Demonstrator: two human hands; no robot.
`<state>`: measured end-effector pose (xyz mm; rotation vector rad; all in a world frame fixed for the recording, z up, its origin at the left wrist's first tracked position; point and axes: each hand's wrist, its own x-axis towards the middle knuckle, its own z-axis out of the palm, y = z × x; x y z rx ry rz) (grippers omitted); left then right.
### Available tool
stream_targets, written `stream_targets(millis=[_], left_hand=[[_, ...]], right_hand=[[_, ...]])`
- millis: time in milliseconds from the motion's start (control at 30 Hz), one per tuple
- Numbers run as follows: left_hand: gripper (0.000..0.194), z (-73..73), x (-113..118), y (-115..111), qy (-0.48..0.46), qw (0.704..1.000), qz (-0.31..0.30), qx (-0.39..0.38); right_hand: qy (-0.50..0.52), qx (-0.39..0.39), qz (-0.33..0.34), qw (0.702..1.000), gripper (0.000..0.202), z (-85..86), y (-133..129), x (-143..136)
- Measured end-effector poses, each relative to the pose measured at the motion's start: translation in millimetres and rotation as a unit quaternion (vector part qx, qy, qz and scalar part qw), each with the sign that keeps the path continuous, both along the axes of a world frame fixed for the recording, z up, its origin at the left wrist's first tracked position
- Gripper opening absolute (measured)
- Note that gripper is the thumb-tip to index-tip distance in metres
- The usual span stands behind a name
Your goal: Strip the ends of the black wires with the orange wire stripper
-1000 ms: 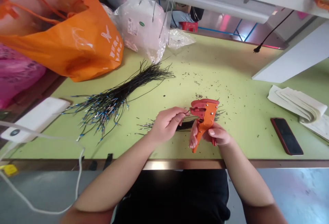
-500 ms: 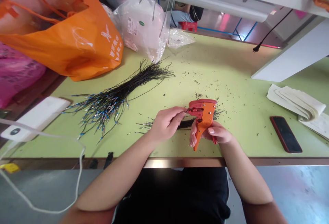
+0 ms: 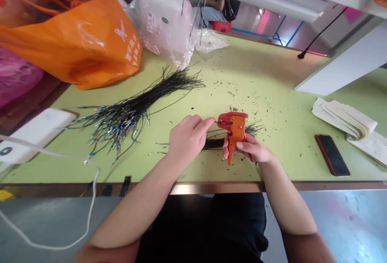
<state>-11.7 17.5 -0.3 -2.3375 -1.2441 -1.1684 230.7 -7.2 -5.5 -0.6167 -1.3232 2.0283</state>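
My right hand (image 3: pixel 249 147) is wrapped round the handles of an orange and red wire stripper (image 3: pixel 237 128). Just left of the tool's jaws, my left hand (image 3: pixel 189 138) pinches a thin black wire (image 3: pixel 215 122) whose end is at the jaws. Under the tool and both hands lies a small bundle of black wires (image 3: pixel 213 143), partly hidden. Farther left on the green table (image 3: pixel 256 65) is a larger bundle of black wires (image 3: pixel 151 98), with blue and silver tips at its near end.
An orange bag (image 3: pixel 102 41) and a clear plastic bag (image 3: pixel 169 21) stand at the back left. A white box (image 3: pixel 39 132) and cable are left. Right are a phone (image 3: pixel 332 155), folded papers (image 3: pixel 347 120) and a white panel (image 3: pixel 347 61). Behind, a person (image 3: pixel 211 13) sits.
My left hand has shifted left and its index finger is straighter. The stripper has moved slightly left and up, and its handles look closer together. The whole view has shifted slightly.
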Motion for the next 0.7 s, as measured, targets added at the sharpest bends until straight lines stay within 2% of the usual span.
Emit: stream_targets(millis=[167,367,700], left_hand=[[0.034,-1.5,0.4,-0.3,0.025,0.999,0.023,-0.023],[0.033,-3.6,0.7,-0.8,0.029,0.999,0.016,-0.024],[0.028,-2.8,1.3,-1.2,0.032,0.999,0.019,-0.037]], right_hand=[[-0.008,-0.001,-0.002,1.000,0.033,0.2,0.8,0.5],[-0.030,-0.014,-0.016,0.999,0.032,3.5,0.4,-2.2],[-0.074,0.014,-0.055,0.996,0.031,-5.6,-0.6,-7.2]])
